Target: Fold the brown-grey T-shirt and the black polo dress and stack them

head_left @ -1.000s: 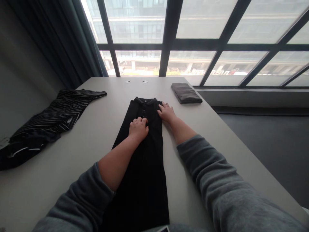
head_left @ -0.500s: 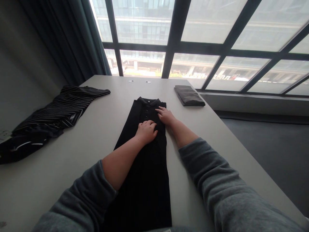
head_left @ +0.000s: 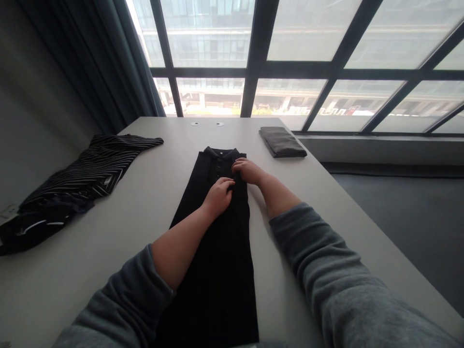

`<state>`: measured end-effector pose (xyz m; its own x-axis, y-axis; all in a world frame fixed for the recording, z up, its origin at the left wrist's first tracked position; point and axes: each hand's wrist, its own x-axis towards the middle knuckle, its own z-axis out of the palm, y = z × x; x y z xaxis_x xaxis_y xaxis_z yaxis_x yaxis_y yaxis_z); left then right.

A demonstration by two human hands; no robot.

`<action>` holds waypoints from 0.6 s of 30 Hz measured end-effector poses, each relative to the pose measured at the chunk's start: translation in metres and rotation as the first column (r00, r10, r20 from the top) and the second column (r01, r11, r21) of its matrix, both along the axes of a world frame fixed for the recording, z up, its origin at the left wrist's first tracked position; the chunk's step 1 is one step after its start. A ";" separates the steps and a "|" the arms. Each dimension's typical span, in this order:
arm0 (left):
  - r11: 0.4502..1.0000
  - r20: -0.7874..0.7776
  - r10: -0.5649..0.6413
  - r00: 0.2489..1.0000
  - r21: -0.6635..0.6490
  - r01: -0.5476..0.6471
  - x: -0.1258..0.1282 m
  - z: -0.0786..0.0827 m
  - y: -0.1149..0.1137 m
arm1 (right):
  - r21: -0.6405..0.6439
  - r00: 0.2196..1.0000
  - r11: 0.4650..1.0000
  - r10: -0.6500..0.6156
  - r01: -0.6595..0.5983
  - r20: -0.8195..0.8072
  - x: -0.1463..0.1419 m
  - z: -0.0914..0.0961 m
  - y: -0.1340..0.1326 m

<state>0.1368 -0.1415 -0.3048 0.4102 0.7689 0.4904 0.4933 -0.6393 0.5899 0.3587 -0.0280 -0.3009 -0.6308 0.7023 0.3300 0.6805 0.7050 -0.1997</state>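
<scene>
Touching blk shirt (head_left: 213,275) on wht table (head_left: 145,203), L hand (head_left: 218,197), R hand (head_left: 249,171), fingers (head_left: 227,181) part-curled, can't tell if gripping

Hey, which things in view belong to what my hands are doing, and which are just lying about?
In use:
left hand and right hand, both on the black collared garment
white table beneath

Lying about:
striped garment, left
folded gray cloth, far right

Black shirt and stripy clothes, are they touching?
Apart. The head view shows white table between the black shirt and the stripy clothes.
</scene>
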 end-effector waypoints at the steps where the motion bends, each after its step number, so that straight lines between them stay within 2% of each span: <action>1: 1.000 0.002 0.004 1.000 0.001 -0.004 0.000 0.000 0.000 | 0.008 1.000 1.000 -0.004 0.004 0.001 -0.001 0.001 0.000; 5: 1.000 0.029 0.018 0.999 0.017 -0.018 0.000 0.003 -0.002 | 0.024 0.998 0.998 -0.055 0.055 -0.011 -0.004 0.007 0.000; 13: 0.999 -0.030 0.030 0.999 -0.018 -0.030 0.000 0.014 -0.009 | -0.100 0.993 0.988 -0.118 0.118 0.010 -0.006 0.011 -0.010; 18: 0.999 -0.040 0.036 0.999 -0.027 -0.038 0.000 0.014 -0.009 | -0.091 0.995 0.993 -0.071 0.077 0.070 -0.007 0.010 -0.011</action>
